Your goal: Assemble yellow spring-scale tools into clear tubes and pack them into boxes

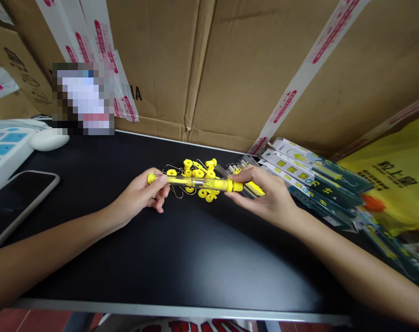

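Observation:
Above the black tabletop, a clear tubular spring scale point(195, 182) with yellow ends lies level between my hands. My left hand point(153, 188) pinches its left end between thumb and fingers. At the opposite end, the thumb and fingers of my right hand point(260, 184) grip the yellow cap. Just behind the tube is a loose pile of yellow caps point(197, 173) and thin wire hooks point(176, 192), partly hidden by it. More clear tubes point(246, 190) with yellow parts lie beside my right hand, which covers some of them.
Printed boxes point(309, 177) are stacked at the right, beside a yellow bag point(392, 175). On the left lie a phone point(20, 203), a power strip point(7, 143) and a white mouse-shaped object point(49, 139). Large taped cartons point(161, 60) stand along the back edge.

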`<state>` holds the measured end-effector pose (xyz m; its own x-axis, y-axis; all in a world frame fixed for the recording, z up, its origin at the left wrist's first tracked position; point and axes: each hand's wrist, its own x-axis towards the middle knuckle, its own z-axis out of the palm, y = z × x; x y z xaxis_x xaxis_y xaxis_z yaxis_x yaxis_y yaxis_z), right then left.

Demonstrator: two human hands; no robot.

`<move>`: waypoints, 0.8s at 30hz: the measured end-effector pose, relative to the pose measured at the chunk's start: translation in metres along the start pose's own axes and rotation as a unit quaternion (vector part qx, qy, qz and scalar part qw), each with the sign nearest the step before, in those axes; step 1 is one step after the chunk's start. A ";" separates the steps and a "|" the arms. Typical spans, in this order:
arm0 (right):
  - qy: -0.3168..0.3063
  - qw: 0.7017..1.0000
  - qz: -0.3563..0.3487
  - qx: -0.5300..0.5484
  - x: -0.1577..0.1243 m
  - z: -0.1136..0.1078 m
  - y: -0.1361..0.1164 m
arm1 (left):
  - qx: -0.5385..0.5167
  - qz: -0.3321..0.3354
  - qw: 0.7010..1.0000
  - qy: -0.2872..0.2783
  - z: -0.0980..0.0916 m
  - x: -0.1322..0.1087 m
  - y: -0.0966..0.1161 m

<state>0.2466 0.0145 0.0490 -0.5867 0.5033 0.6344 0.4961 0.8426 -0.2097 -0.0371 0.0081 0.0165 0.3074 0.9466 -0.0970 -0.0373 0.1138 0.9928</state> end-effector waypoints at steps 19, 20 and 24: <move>0.008 1.000 -0.008 -0.026 0.004 -0.002 -0.003 | 0.002 0.001 1.000 -0.002 0.000 -0.001 0.001; 0.010 0.999 -0.007 -0.035 0.004 -0.003 -0.003 | 0.001 0.002 1.000 -0.003 0.000 -0.001 0.001; 0.003 1.000 -0.007 -0.019 0.003 -0.002 -0.002 | 0.001 0.003 1.000 -0.002 0.000 0.000 0.000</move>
<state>0.2449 0.0137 0.0531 -0.5908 0.4900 0.6411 0.5110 0.8421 -0.1727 -0.0373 0.0082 0.0163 0.3112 0.9461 -0.0899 -0.0375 0.1068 0.9936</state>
